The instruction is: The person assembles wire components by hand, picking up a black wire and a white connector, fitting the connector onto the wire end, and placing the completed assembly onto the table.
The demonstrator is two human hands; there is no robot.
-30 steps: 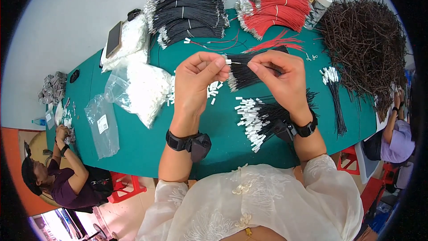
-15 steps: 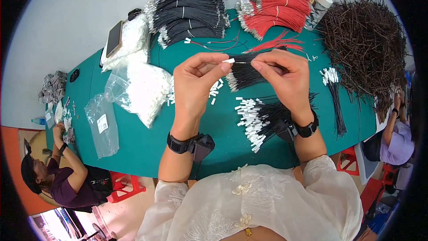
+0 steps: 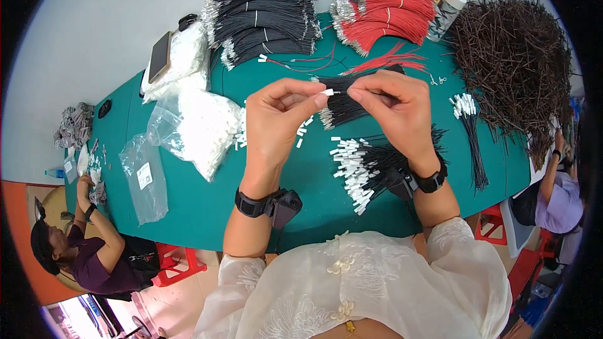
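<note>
My left hand (image 3: 277,110) pinches a small white connector housing (image 3: 328,92) between thumb and forefinger. Close on its right, my right hand (image 3: 396,103) is closed on a thin black wire, whose metal end points at the housing; how far it sits inside is too small to tell. Beyond my hands lies a bundle of black wires (image 3: 342,110) with bare metal ends. Nearer me, below the right hand, a heap of black wires with white housings (image 3: 353,172) is spread out. Loose white housings (image 3: 303,133) lie beside my left hand, partly hidden by it.
Black wire bundles (image 3: 260,16) and red wire bundles (image 3: 389,9) are stacked at the back. An open bag of white housings (image 3: 210,125) stands left. A dark tangled wire pile (image 3: 512,56) and a finished-looking bunch (image 3: 471,141) lie right. Co-workers sit at both sides.
My hands have come slightly closer together. The metal wire end between them now shows less, nearer the white housing.
</note>
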